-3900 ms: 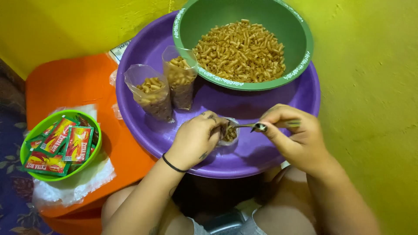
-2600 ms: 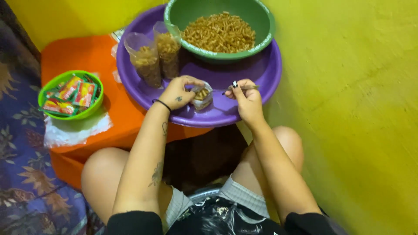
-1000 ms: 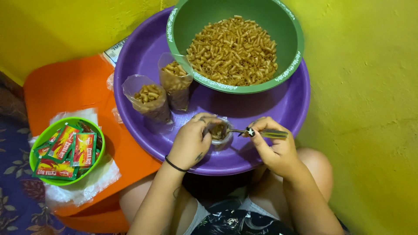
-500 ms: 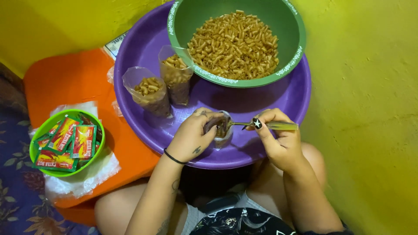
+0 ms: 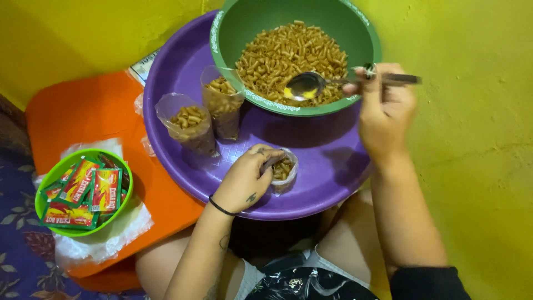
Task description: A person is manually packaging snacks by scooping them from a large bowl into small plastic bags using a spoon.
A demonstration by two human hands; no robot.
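The right hand [image 5: 384,108], gripping the spoon [image 5: 311,84], has moved from the small bag [image 5: 283,171] on the purple tray [image 5: 338,155] (pinched open by the left hand [image 5: 244,180]) up to the one green bowl [image 5: 361,33] of pasta, beside two filled bags [image 5: 205,114].

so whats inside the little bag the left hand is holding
The small clear bag held open by the left hand holds brown macaroni-like snack pieces near its top. How far down they go is hidden by the fingers and the bag's own folds.
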